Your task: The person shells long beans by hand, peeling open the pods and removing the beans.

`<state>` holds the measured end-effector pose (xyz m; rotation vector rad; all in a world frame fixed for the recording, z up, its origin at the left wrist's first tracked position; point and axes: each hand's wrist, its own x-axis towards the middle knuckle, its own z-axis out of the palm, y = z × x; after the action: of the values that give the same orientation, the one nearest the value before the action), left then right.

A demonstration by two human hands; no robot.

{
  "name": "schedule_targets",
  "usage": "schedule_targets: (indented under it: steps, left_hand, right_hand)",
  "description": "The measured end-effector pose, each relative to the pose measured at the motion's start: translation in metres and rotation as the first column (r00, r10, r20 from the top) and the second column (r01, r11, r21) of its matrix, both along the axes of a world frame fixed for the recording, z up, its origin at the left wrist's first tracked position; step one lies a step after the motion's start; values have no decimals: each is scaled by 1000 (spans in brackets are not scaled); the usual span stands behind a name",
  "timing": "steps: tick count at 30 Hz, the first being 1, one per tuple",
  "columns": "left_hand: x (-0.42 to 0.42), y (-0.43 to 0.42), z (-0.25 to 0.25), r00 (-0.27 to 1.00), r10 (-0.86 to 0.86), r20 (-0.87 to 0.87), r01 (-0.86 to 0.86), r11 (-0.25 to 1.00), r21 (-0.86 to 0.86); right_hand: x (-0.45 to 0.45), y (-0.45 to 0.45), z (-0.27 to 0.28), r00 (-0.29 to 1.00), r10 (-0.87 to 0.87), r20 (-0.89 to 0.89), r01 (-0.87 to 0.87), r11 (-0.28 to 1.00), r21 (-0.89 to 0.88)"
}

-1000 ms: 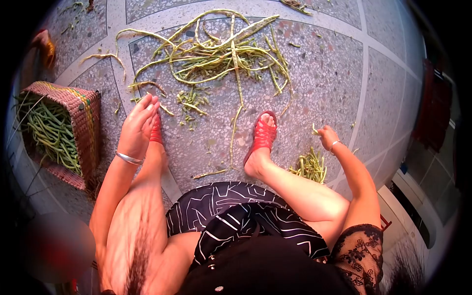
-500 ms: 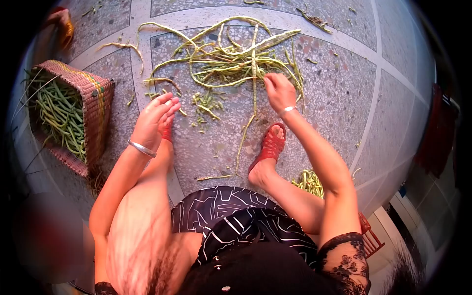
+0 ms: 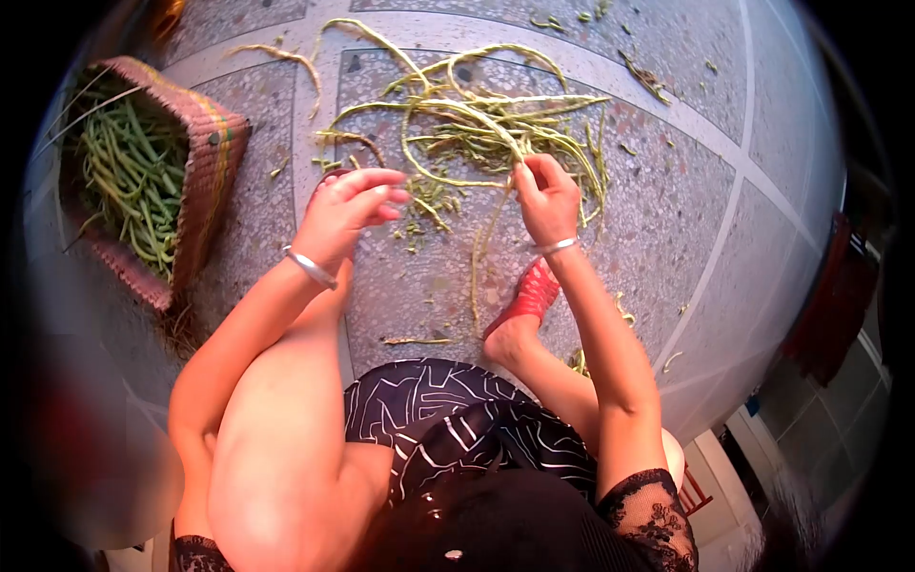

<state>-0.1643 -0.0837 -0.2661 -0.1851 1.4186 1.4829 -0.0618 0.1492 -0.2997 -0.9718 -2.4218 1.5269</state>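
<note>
My right hand [image 3: 550, 202] pinches a long green bean [image 3: 502, 136] between thumb and fingertips, in front of the pile. Part of a bean strand [image 3: 475, 276] trails down below that hand toward my foot. My left hand [image 3: 351, 212] hovers to the left with its fingers stretched out and nothing in it. Ahead of both hands, a tangled pile of long beans [image 3: 448, 148] lies on the floor. Short broken bean pieces [image 3: 434, 205] are scattered between my left hand and the pile.
A woven basket [image 3: 217, 143] tipped toward me on the left is full of green beans [image 3: 133, 181]. My red sandal [image 3: 527, 297] stands below my right hand. Withered bits [image 3: 643, 76] lie on the speckled tile floor at upper right.
My left hand has moved right, toward my right hand. The bean strand that hung straight down from the pile has shifted, and my right hand now grips a bean. The view has also shifted.
</note>
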Motion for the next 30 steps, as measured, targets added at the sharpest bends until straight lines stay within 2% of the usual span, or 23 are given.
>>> schedule_targets:
  steps: [2, 3, 8, 11, 14, 17, 20, 24, 30]
  left_hand:
    - [0, 8, 5, 997, -49, -63, 53, 997, 59]
    - [-1, 11, 7, 996, -39, -76, 47, 993, 104]
    - [0, 21, 15, 995, 87, -52, -74, 974, 212]
    - [-1, 15, 17, 990, 128, -60, -114, 974, 194]
    - [0, 12, 16, 970, 138, -199, -116, 986, 119]
    - [-1, 10, 13, 955, 117, -274, -89, 989, 115]
    - [-1, 8, 14, 940, 66, -336, -52, 997, 51]
    - [1, 8, 22, 894, -10, -448, 21, 1000, 20]
    - [1, 7, 16, 716, -104, -691, 78, 995, -68]
  right_hand:
    - [-4, -21, 21, 1000, 4, -29, -10, 976, -219]
    - [-8, -33, 34, 999, 26, -33, -34, 963, -267]
    - [-14, -73, 48, 970, 205, -131, -231, 946, -229]
    - [-15, -84, 54, 963, 242, -114, -263, 937, -230]
    - [-15, -85, 55, 965, 257, -56, -261, 904, -339]
    - [-19, -87, 59, 959, 253, -129, -280, 916, -287]
    - [-29, -90, 64, 982, 85, -169, -144, 915, -378]
    - [-37, -78, 62, 958, 272, -89, -286, 921, -264]
    - [-40, -75, 68, 965, 262, -31, -250, 869, -426]
